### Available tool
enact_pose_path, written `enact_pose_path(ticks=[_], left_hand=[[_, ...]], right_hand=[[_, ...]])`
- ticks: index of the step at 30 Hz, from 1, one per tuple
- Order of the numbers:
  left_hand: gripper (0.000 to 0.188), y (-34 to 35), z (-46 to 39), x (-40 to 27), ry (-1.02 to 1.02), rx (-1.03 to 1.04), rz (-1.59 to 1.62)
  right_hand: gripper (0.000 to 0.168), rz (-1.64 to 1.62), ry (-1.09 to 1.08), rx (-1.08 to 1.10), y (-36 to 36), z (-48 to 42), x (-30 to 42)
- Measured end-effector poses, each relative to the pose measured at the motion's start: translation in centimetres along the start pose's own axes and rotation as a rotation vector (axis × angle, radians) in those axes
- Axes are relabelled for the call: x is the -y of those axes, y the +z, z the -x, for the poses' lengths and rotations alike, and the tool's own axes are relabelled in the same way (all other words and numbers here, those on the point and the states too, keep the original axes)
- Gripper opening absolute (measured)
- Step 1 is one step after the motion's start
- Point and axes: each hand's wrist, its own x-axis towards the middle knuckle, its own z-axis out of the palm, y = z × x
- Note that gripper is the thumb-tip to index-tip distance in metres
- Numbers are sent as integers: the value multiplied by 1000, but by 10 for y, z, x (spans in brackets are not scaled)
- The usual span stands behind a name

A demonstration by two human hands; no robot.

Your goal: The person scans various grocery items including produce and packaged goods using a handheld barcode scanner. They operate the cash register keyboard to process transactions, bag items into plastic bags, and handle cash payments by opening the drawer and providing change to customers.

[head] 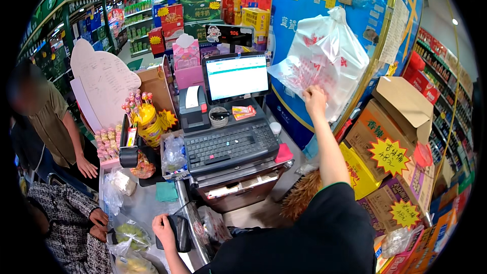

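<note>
My right hand (pixel 315 97) is stretched forward to the plastic carrier bags (pixel 331 57) that hang against a blue column, its fingers closed on the lower left part of a bag. My left hand (pixel 163 227) rests on the metal counter (pixel 156 207) at the left edge of a black device (pixel 179 233); whether its fingers grip anything is not clear. Near it lie a clear bag of green produce (pixel 131 234) and a bag of yellowish produce (pixel 133 263). The keyboard (pixel 232 144) and lit monitor (pixel 237 78) of a checkout stand between my arms.
Two people stand across the counter at left, one with hands (pixel 99 222) at its edge. A receipt printer (pixel 194 108), a yellow tub of lollipops (pixel 146 118) and a scanner (pixel 128 148) stand beyond. Cartons (pixel 380 137) are stacked at right. An open-topped drawer (pixel 241 190) sits under the keyboard.
</note>
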Motion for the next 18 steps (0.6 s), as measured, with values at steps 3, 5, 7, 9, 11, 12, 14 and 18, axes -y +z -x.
enact_pose_path(ticks=[3, 5, 7, 9, 11, 12, 14, 18], left_hand=[[15, 0, 0, -5, -1, -23, 23], [16, 2, 1, -15, -18, -61, 93], [15, 10, 4, -31, 11, -96, 80], [20, 23, 14, -52, 16, -8, 164], [21, 40, 26, -77, 3, 122, 349], [24, 47, 33, -88, -86, 212, 521], [34, 56, 40, -108, -163, 400, 645], [59, 55, 47, -130, -153, 620, 853]], right_hand=[[10, -338, 5, 29, -17, 11, 32], [11, -349, -174, -18, -35, 16, 59], [11, -388, -207, -10, -60, 22, 83], [10, -484, -146, -15, -84, 27, 102], [8, -617, -80, -37, -105, 36, 114], [7, -611, -49, -58, -113, 39, 117], [12, -912, -64, 255, -117, 66, 130], [11, -1071, -286, 608, -76, 166, 202]])
